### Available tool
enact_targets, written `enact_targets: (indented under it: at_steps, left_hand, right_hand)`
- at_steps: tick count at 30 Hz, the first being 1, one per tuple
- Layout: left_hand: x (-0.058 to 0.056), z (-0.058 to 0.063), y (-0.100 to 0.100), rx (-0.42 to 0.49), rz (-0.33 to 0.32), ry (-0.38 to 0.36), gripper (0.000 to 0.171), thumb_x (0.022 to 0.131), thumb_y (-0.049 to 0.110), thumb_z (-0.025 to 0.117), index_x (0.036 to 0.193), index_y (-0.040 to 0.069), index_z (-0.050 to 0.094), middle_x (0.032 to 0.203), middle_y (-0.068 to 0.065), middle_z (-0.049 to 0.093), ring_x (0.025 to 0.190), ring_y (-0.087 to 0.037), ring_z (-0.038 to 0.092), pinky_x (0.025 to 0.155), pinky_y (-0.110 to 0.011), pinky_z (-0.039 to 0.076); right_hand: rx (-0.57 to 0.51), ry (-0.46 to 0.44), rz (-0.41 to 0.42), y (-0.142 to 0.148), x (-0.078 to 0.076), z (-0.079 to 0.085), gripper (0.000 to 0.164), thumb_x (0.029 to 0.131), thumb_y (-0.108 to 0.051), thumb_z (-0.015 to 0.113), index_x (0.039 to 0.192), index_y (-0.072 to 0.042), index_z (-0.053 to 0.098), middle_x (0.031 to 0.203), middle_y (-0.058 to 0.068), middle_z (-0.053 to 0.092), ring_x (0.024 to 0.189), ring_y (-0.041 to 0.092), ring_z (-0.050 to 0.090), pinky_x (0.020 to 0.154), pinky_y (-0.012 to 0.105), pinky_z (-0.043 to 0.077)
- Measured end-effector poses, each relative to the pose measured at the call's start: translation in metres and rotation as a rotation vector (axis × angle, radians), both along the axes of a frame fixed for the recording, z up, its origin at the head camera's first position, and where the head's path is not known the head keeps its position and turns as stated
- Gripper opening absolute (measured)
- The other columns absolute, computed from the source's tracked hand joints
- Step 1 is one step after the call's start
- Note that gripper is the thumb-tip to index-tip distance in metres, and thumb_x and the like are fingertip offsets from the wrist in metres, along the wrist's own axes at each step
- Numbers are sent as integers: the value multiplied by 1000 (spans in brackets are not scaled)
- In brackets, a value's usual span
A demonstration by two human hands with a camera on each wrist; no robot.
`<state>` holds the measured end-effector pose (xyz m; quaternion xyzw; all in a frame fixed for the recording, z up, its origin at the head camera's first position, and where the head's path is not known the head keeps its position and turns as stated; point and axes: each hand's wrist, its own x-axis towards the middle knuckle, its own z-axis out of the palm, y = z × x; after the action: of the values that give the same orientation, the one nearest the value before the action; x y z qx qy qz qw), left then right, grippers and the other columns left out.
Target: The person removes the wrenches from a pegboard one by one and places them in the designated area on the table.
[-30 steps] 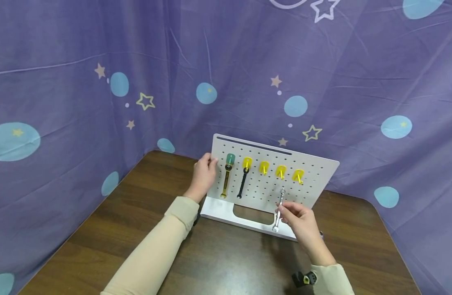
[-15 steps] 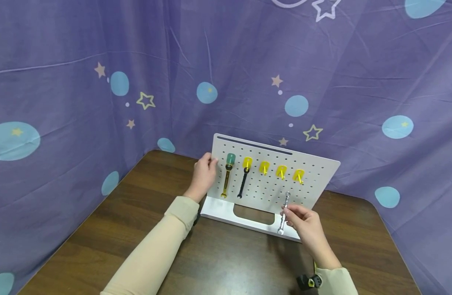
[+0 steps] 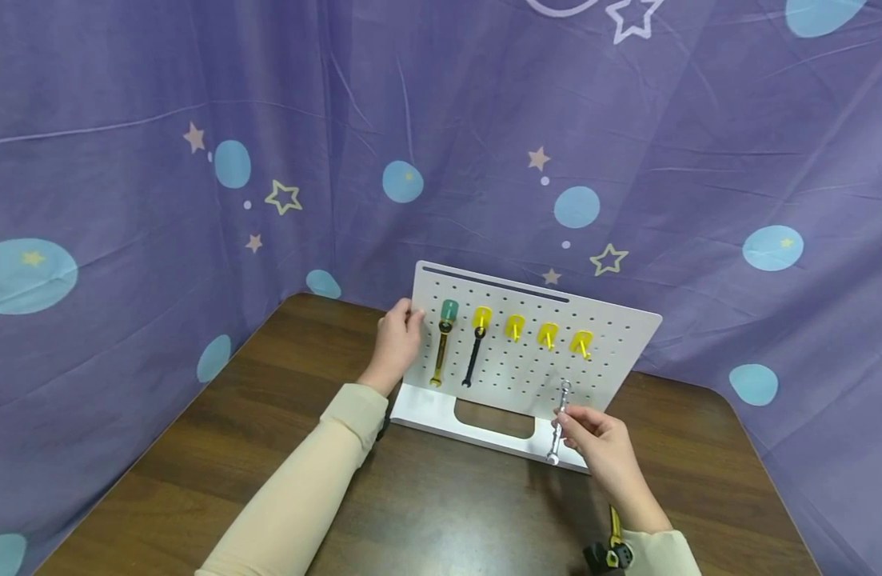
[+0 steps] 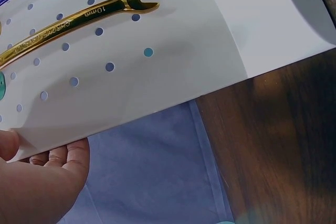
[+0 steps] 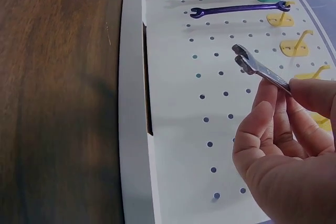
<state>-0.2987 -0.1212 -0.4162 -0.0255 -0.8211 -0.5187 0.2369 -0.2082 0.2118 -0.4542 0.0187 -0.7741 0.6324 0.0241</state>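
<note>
My left hand grips the left edge of a white pegboard, thumb on the front and fingers behind. A silver wrench is pinched between thumb and fingers of my right hand, held nearly upright before the board's lower right part. In the right wrist view the open jaw end of this silver wrench points away from the hand. From a green hook hangs a gold wrench, marked 10mm. Beside it a dark purple wrench hangs from a yellow hook.
Three more yellow hooks, the middle one among them, run rightward in a row across the board. The board's white base has a cutout and stands on a brown wooden table. A purple patterned curtain surrounds the table's back and left.
My right hand has shifted a little right and down with the silver wrench. The left hand, the board and the hanging wrenches have stayed in place.
</note>
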Motion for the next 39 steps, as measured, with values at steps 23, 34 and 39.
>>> enact_targets:
  at_steps: [23,34,39]
  left_hand:
    - [-2,0,-1,-16,-1,-12,15,107,12,53,102,0,59,89,-17,63,82,-30,61,71,-42,52]
    - [-1,1,0,-15,3,-25,14,107,13,54,102,0,58,88,-16,63,82,-29,61,71,-43,52]
    - [-1,1,0,-17,6,-18,14,107,12,54,103,0,59,89,-17,64,82,-30,62,72,-44,53]
  right_hand:
    - [-9,-20,-32,20,4,-12,26,99,-6,67,113,15,65,94,14,73,76,14,65,70,30,57]
    - [-33,-28,-60,28,8,-15,26,98,-5,68,112,17,64,90,12,73,72,14,65,67,28,57]
    - [-18,-30,-73,33,11,-18,28,98,-6,69,113,17,64,88,11,73,72,14,66,67,30,57]
